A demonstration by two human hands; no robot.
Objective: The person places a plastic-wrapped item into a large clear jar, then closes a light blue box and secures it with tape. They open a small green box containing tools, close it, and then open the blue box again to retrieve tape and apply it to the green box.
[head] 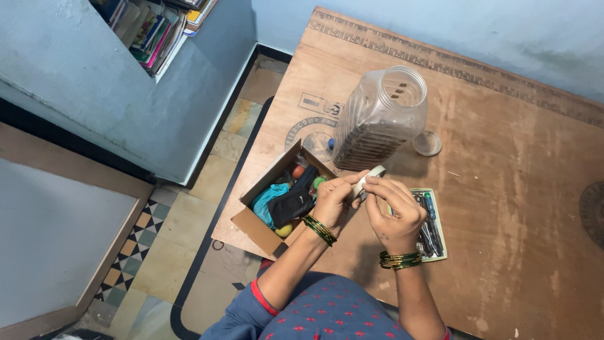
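Gripping a small white roll of tape between them, the left hand and the right hand meet just above the near part of the wooden surface, in front of the person's chest. The roll is pale, flat-sided and looks smooth; its long axis slants from lower left to upper right, with the upper end pointing toward the jar. The left hand is curled closed, pinching the lower left end with thumb and fingertips, while the right hand is bent over, its fingertips pressed on the roll's right edge. Both wrists wear stacked green and gold bangles. Just beyond the hands stands a tall clear plastic jar with ribbed sides and an open round mouth, and its round clear lid lies flat on the surface beside it to the right. To the left, an open cardboard box sits at the surface's edge, holding a black pouch, teal cloth and small coloured balls. Under the right hand, partly hidden by it, lies a flat packet of pens with a green border. The surface is worn brown plywood with printed marks. A blue wall and a shelf of books stand further left.
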